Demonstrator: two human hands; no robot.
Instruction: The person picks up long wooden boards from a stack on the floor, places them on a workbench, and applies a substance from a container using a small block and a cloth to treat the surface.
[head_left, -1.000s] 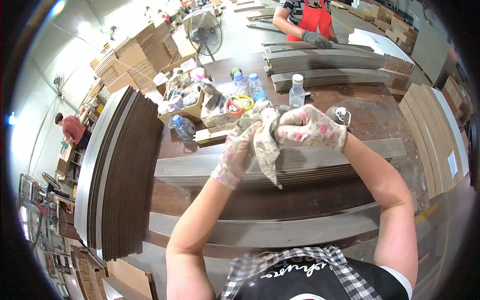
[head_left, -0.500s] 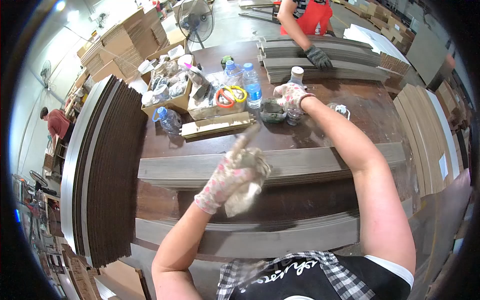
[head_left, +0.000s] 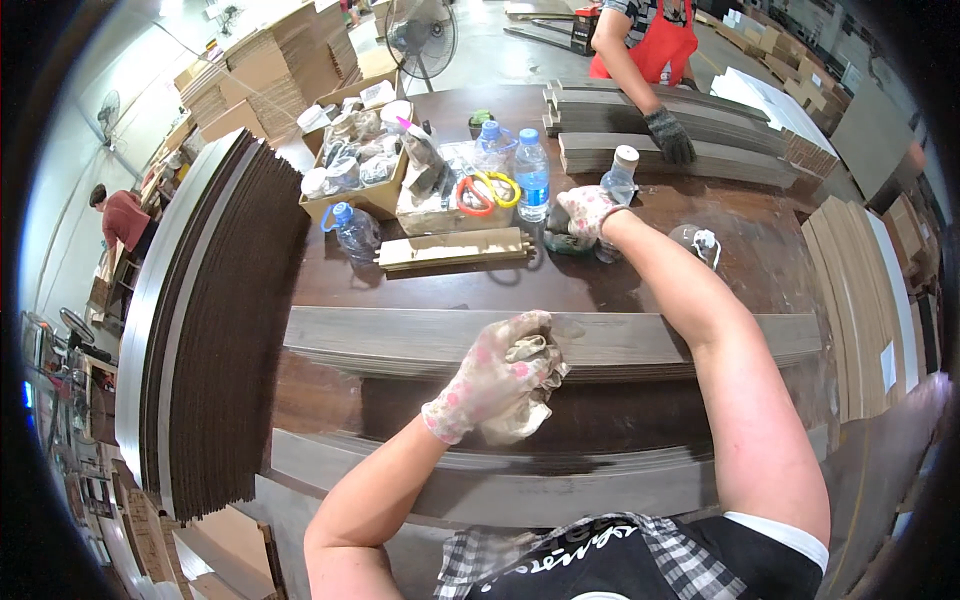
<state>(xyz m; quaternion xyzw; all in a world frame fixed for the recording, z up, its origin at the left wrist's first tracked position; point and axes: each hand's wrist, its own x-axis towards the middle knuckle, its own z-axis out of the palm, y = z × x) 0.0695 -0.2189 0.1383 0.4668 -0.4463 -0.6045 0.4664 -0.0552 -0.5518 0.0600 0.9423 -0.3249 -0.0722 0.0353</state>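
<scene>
My left hand (head_left: 485, 375), in a white glove with pink spots, is closed around a crumpled off-white cloth (head_left: 525, 400). It hovers over the near grey planks (head_left: 640, 335). My right hand (head_left: 590, 212), in a matching glove, reaches forward with its fingers bent down at a dark open tub (head_left: 565, 240). Those fingertips are partly hidden, so whatever they grip does not show. Just beyond it stands a clear bottle with a white cap (head_left: 622, 172). A water bottle (head_left: 533, 178) with a blue label is left of the tub.
Red-and-yellow scissors (head_left: 488, 193) lie on a box beside a carton of wrapped items (head_left: 375, 198). A blue-capped jug (head_left: 355, 232) and wooden strips (head_left: 455, 250) are nearer. Tall plank stacks (head_left: 215, 330) line the left. Opposite, a co-worker's gloved hand (head_left: 670, 137) rests on planks.
My left hand has moved slightly up and right with the cloth; a blurred long shape ahead of it no longer shows. My right hand has lowered toward the tub. The whole view has shifted.
</scene>
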